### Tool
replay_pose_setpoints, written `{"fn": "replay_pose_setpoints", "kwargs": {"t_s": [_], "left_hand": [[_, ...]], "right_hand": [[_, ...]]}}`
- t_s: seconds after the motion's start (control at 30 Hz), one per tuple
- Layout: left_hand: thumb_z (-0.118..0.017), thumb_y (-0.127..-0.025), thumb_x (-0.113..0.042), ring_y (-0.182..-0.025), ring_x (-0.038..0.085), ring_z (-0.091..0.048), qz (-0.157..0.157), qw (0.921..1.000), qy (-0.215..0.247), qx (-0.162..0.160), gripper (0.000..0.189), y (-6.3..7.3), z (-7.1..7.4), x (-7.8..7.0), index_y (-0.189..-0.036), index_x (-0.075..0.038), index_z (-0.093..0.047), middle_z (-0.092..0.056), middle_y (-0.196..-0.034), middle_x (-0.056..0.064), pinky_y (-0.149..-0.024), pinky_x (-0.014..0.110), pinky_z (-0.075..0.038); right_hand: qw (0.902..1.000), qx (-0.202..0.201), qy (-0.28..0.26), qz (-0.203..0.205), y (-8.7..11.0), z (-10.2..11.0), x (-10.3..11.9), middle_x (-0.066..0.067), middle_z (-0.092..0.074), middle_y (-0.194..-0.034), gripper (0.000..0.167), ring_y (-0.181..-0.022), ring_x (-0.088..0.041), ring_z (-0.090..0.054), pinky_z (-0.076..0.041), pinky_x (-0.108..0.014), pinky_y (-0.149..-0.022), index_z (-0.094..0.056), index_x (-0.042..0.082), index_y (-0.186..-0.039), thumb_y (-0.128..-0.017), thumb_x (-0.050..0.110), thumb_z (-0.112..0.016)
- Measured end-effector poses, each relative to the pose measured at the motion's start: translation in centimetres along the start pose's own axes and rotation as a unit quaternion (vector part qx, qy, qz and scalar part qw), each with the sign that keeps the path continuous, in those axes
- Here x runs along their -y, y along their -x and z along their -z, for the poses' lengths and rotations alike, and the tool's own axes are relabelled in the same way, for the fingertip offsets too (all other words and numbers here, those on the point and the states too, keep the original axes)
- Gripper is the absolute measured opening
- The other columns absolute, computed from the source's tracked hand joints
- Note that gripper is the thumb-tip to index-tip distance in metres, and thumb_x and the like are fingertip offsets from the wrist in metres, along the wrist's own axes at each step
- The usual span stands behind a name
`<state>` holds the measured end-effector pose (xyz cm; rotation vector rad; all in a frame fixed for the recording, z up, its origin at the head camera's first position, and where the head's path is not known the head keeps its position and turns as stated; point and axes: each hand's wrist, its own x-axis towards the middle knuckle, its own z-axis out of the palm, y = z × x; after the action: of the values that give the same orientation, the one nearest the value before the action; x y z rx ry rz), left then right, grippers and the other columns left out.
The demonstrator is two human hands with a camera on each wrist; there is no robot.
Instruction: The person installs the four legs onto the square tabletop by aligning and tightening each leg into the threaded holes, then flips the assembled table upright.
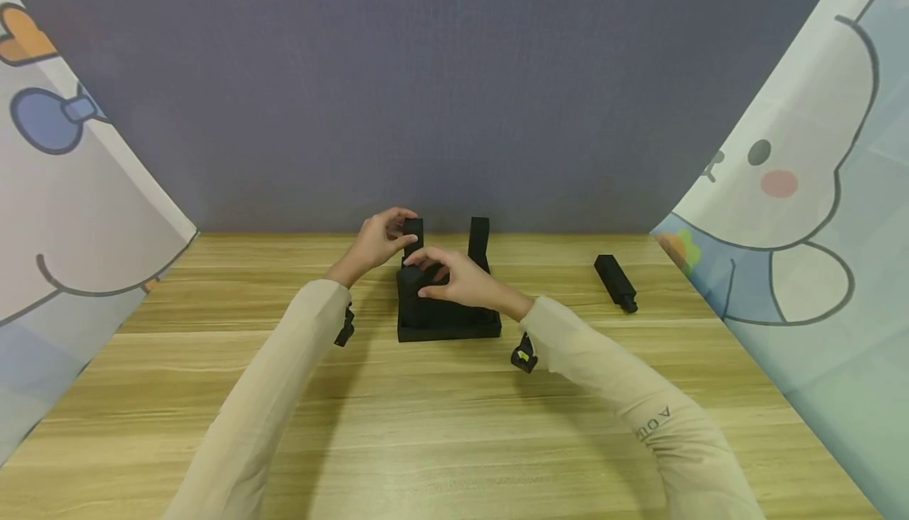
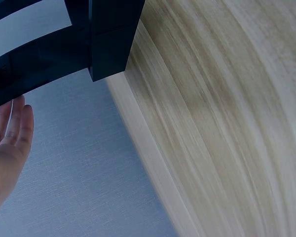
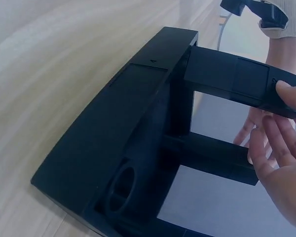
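A black frame-like base (image 1: 449,333) sits on the table, with square black posts standing up from it. My left hand (image 1: 376,242) holds the back left post (image 1: 413,228) near its top; in the left wrist view, thumb and fingers lie on opposite sides of that post (image 2: 44,66). With my right hand (image 1: 461,279) I pinch the upper end of the front left post (image 3: 227,74), thumb on one face and fingers on another. A further post (image 1: 479,240) rises at the back right, untouched. The base shows a round hole (image 3: 122,188) in one corner.
A loose black post (image 1: 612,277) with a narrower peg at one end lies on the wooden table (image 1: 426,441) to the right. Behind the table stands a grey panel (image 1: 454,94). Cartoon-printed cloths (image 1: 795,212) hang at both sides.
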<state>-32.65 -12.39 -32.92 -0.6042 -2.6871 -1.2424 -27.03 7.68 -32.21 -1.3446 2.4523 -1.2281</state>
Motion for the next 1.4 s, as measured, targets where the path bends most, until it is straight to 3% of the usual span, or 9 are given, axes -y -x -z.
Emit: {"fn": "replay_pose_setpoints", "kwargs": {"t_s": [0.13, 0.3, 0.53, 0.77, 1.0, 1.4], "left_hand": [[-0.062, -0.087, -0.018, -0.101, 0.027, -0.060, 0.001, 1.0000, 0.003, 0.001, 0.039, 0.0, 0.0, 0.1, -0.124, -0.013, -0.052, -0.056, -0.117, 0.013, -0.081, 0.039, -0.052], [-0.063, -0.087, -0.017, -0.101, 0.028, -0.060, 0.000, 1.0000, 0.002, -0.001, 0.038, 0.0, 0.0, 0.0, -0.123, -0.012, -0.052, -0.056, -0.117, 0.013, -0.081, 0.040, -0.052], [-0.063, -0.086, -0.017, -0.101, 0.028, -0.060, -0.004, 1.0000, 0.002, -0.007, 0.038, 0.0, -0.1, 0.0, -0.123, -0.012, -0.053, -0.057, -0.116, 0.014, -0.081, 0.040, -0.052], [-0.063, -0.086, -0.017, -0.101, 0.028, -0.060, 0.000, 1.0000, 0.004, -0.004, 0.039, 0.0, -0.1, 0.0, -0.123, -0.012, -0.052, -0.057, -0.117, 0.013, -0.081, 0.040, -0.052], [-0.063, -0.086, -0.016, -0.100, 0.028, -0.060, -0.002, 1.0000, 0.001, -0.005, 0.038, 0.0, -0.1, 0.0, -0.123, -0.012, -0.052, -0.057, -0.116, 0.014, -0.081, 0.040, -0.052], [-0.063, -0.086, -0.018, -0.101, 0.028, -0.060, -0.008, 1.0000, 0.001, -0.005, 0.038, 0.0, -0.1, 0.2, -0.123, -0.012, -0.053, -0.057, -0.116, 0.013, -0.082, 0.040, -0.051]], "right_hand": [[0.9999, -0.013, 0.001, -0.001, 0.1, -0.3, -0.1, -0.008, -0.056, -0.119, 0.043, -0.105, -0.020, -0.055, -0.051, -0.040, -0.083, -0.053, 0.009, -0.121, -0.081, 0.009, -0.069], [0.9981, -0.061, 0.007, -0.007, 0.5, -1.0, -0.2, -0.006, -0.058, -0.113, 0.042, -0.097, -0.017, -0.057, -0.052, -0.035, -0.078, -0.054, 0.008, -0.116, -0.078, 0.013, -0.072], [0.9945, -0.103, -0.014, -0.010, 1.0, -1.8, 0.5, -0.018, -0.057, -0.113, 0.046, -0.096, -0.033, -0.057, -0.050, -0.047, -0.078, -0.053, -0.001, -0.115, -0.075, 0.008, -0.074], [0.9975, -0.070, 0.003, -0.004, 0.8, -1.5, -0.4, -0.009, -0.055, -0.119, 0.048, -0.098, -0.024, -0.057, -0.051, -0.035, -0.078, -0.052, 0.008, -0.120, -0.078, 0.015, -0.073], [0.9996, -0.023, 0.011, -0.015, 0.5, -0.7, -0.2, -0.007, -0.054, -0.123, 0.048, -0.101, -0.023, -0.056, -0.051, -0.034, -0.081, -0.049, 0.010, -0.123, -0.080, 0.013, -0.071], [0.9960, -0.081, 0.034, -0.018, 1.0, -1.8, -0.1, -0.007, -0.056, -0.117, 0.047, -0.093, -0.019, -0.058, -0.051, -0.035, -0.075, -0.053, 0.010, -0.119, -0.078, 0.017, -0.074]]}}
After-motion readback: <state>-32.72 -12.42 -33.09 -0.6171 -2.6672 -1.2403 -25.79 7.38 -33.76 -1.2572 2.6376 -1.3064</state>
